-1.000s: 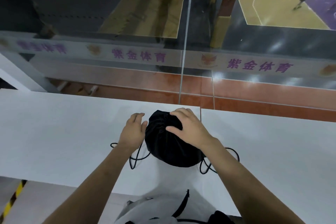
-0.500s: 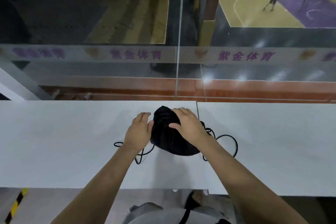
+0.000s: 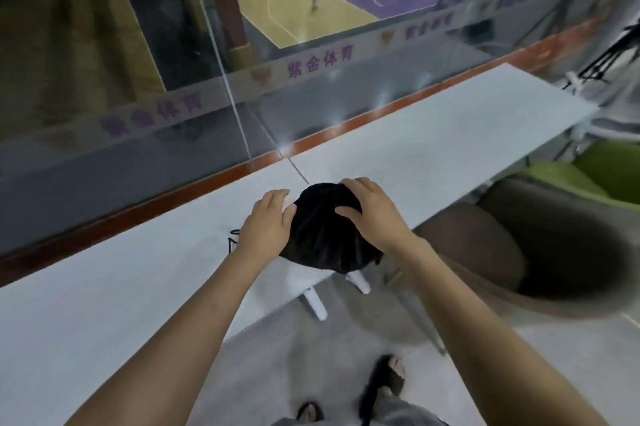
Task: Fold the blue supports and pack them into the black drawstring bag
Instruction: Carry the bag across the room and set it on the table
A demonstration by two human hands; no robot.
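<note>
The black drawstring bag sits bulging at the near edge of the white table, partly overhanging it. My right hand lies on top of the bag, fingers curled over its far side. My left hand presses flat against the bag's left side, fingers spread. A bit of black cord shows by my left wrist. No blue supports are visible; the bag's inside is hidden.
A glass wall runs along the table's far edge, with a basketball court and players beyond. A brown armchair stands to the right of the table, a green seat behind it. My feet are on the grey floor below.
The view has swung to the right and tilted, so the table now runs diagonally. The bag has come to the table's near edge; both hands stay on it.
</note>
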